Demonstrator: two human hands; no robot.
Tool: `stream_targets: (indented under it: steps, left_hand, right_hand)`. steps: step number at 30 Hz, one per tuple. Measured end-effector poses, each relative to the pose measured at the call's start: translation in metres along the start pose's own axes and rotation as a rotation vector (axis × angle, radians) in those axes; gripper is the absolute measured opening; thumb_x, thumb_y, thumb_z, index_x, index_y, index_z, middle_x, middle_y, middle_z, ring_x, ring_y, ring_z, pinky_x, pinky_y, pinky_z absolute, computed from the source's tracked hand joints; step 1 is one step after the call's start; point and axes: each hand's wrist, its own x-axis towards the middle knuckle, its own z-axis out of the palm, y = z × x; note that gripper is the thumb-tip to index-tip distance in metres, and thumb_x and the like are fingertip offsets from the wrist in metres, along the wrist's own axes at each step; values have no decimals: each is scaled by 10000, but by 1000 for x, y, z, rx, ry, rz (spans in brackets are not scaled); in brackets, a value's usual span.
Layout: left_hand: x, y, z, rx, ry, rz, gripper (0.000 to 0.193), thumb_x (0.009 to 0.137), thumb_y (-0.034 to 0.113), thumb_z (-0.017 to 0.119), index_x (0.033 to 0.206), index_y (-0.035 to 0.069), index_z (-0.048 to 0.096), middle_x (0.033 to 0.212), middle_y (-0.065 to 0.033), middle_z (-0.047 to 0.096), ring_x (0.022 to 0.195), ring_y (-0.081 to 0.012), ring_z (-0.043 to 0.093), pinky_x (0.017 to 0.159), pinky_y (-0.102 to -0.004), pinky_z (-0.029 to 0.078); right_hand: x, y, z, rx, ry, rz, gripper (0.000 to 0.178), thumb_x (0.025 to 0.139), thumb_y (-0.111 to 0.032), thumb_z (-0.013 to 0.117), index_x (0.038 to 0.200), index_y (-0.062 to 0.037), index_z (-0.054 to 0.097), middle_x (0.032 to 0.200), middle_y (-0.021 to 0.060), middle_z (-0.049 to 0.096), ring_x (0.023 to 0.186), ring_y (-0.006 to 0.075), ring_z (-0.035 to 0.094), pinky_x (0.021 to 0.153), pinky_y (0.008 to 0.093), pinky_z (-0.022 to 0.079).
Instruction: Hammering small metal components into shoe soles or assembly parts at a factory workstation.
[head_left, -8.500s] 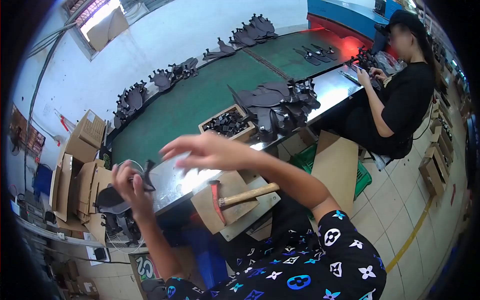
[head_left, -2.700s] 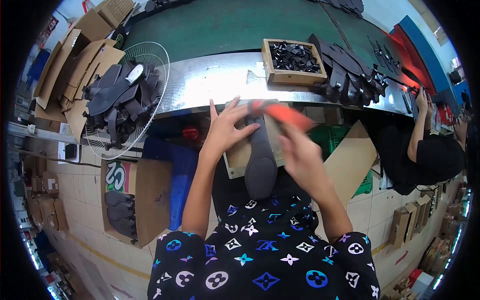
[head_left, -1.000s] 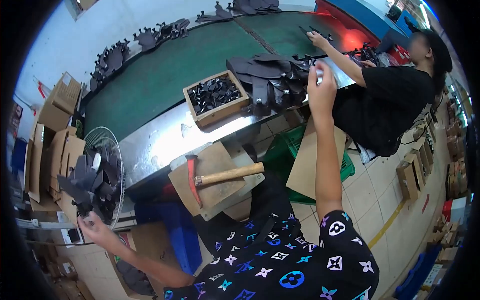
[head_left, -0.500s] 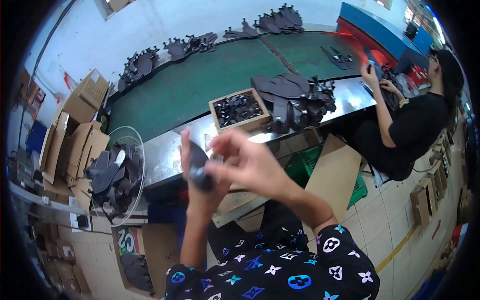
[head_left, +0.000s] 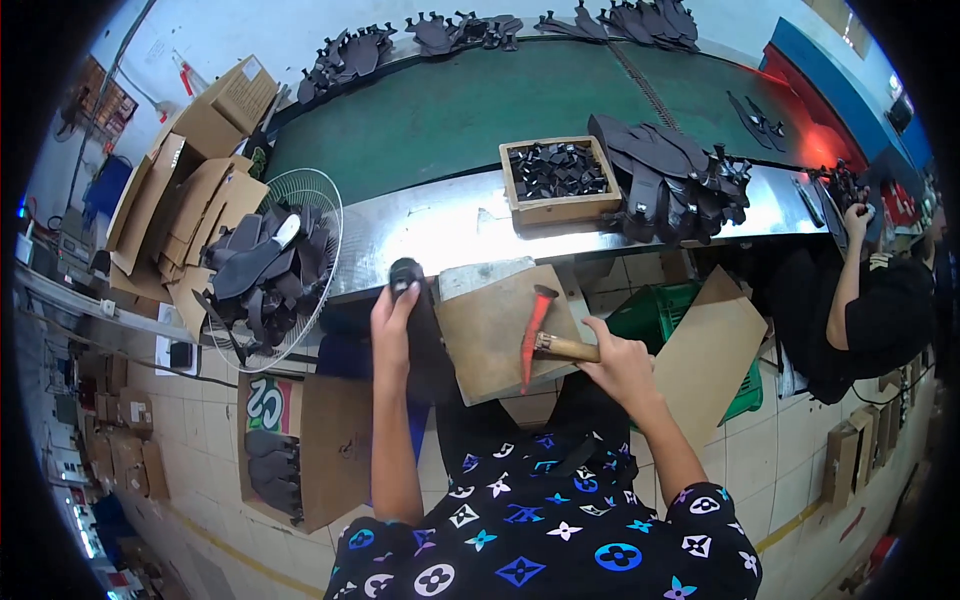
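In my right hand [head_left: 622, 365] is a hammer [head_left: 568, 347], its wooden handle gripped near the end. The hammer's red head lies over a tan work board [head_left: 475, 345] in front of me; whether it touches the board I cannot tell. My left hand [head_left: 392, 325] is closed around a dark sandal [head_left: 428, 345], held upright beside the board's left edge. The sandal's rounded dark end shows above my thumb, and part of it is hidden by my fingers.
Beyond the board, a wooden box [head_left: 565, 210] of small black pieces and a pile of dark sandals [head_left: 665, 180] rest on the metal edge of a green conveyor [head_left: 430, 130]. A wire basket [head_left: 335, 255] of sandals stands left. A co-worker [head_left: 870, 290] sits at right.
My hands have come apart; earlier both were at the dark sandal. My right hand has moved down and right and now grips the hammer. The view has swung left.
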Motion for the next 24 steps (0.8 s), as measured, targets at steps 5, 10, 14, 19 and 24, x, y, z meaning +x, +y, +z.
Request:
stream_targets:
  steps: [5,10,14,19,24]
  left_hand:
    - [38,-59,14,-93,-129,-30,441,965,316,533,1210,-29,661,1133,-85,677,1066,-155,577,976,-298,406]
    - [32,-43,12,-46,-191,-92,420,940,326,564,1164,-8,685,1019,-35,667,899,-111,567,839,-228,421]
    - [22,-38,11,-69,-267,-154,464,936,346,553,1190,-26,665,1121,-81,672,1019,-163,592,931,-279,424]
    - [8,-58,12,-160,-199,-149,435,965,302,529,1215,-35,644,1138,-87,680,952,-134,607,869,-256,462]
    - [19,-62,24,-162,-55,-22,441,984,305,522,1242,-42,609,1174,-113,681,958,-133,608,891,-259,463]
  right_hand:
    - [-26,-11,29,485,122,247,518,741,-120,759,1223,-104,571,831,245,679,798,426,677,698,463,546]
    - [-13,-25,33,597,267,328,474,800,-65,654,1263,-55,551,857,289,661,807,447,665,686,456,525]
    - [4,-30,29,583,225,481,412,843,-66,628,1245,-29,546,837,288,656,796,452,662,675,463,514]
    - [13,-37,42,589,266,522,379,872,-76,626,1243,-44,553,844,266,675,835,449,662,721,490,503]
    - [26,-30,54,562,289,451,380,877,-71,624,1248,-43,551,881,274,675,857,464,653,751,497,498]
